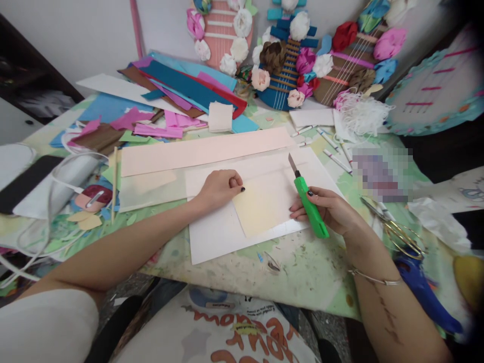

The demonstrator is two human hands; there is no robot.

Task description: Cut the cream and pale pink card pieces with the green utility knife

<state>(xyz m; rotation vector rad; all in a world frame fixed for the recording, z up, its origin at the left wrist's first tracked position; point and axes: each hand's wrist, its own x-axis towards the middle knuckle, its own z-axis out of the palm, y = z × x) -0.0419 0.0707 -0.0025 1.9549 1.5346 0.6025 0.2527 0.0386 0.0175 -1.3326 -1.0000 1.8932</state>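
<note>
My right hand (333, 210) is closed round a green utility knife (310, 204), whose blade (292, 164) points away from me over a white sheet (219, 237). My left hand (219, 187) rests curled on that white sheet, fingertips pressing down beside a pale yellow sheet (264, 204) lying on it. A long pale pink sheet (204, 150) lies just beyond both hands. The knife blade tip is close to the pink sheet's right end.
Coloured paper scraps (170, 96) pile up at the back left. Paper-flower guitar crafts (287, 60) lean at the back. Scissors (393, 227) and a blue glue gun (423, 290) lie to the right, glue sticks (333, 151) beyond them. A phone (26, 181) and cable lie at the left.
</note>
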